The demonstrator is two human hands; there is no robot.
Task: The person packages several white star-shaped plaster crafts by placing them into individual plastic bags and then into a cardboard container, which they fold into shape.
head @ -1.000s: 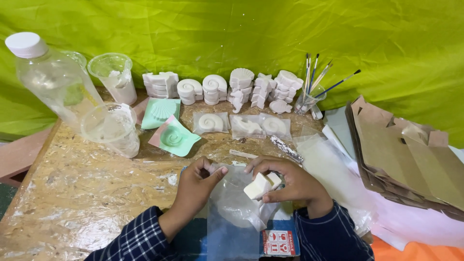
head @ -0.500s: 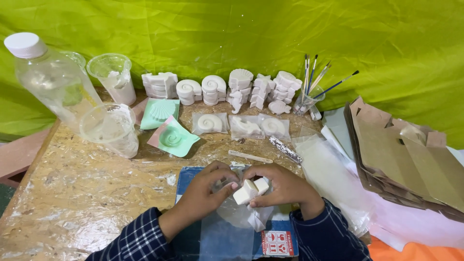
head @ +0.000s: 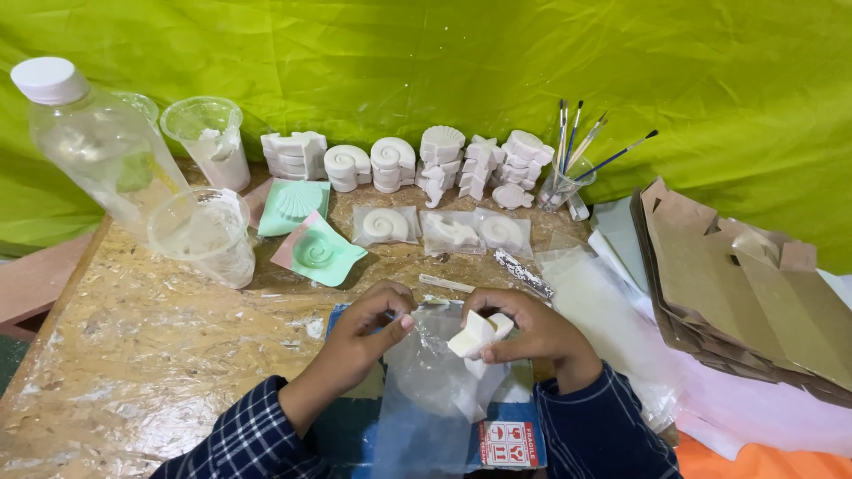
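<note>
Hands low at centre, over a blue mat (head: 351,315) on the chipboard table (head: 133,355). Left hand (head: 368,333) pinching the rim of a clear plastic bag (head: 430,390) between thumb and forefinger. Right hand (head: 524,328) gripping a white plaster star (head: 475,335) with thumb and fingers, right at the bag's mouth, touching the film. Bag hanging down toward the body, covering a red and white sticker (head: 508,443) in part. Farther back: three bagged white casts (head: 444,231) in a row, then stacks of white shell-shaped casts (head: 417,164) against the green cloth (head: 426,62). To the left, two green moulds (head: 306,231), a clear cup (head: 202,235), a measuring jug (head: 209,142) and a big plastic bottle (head: 93,146). To the right, brushes in a glass (head: 568,168), clear sleeves (head: 603,302) and folded cardboard boxes (head: 745,284).
</note>
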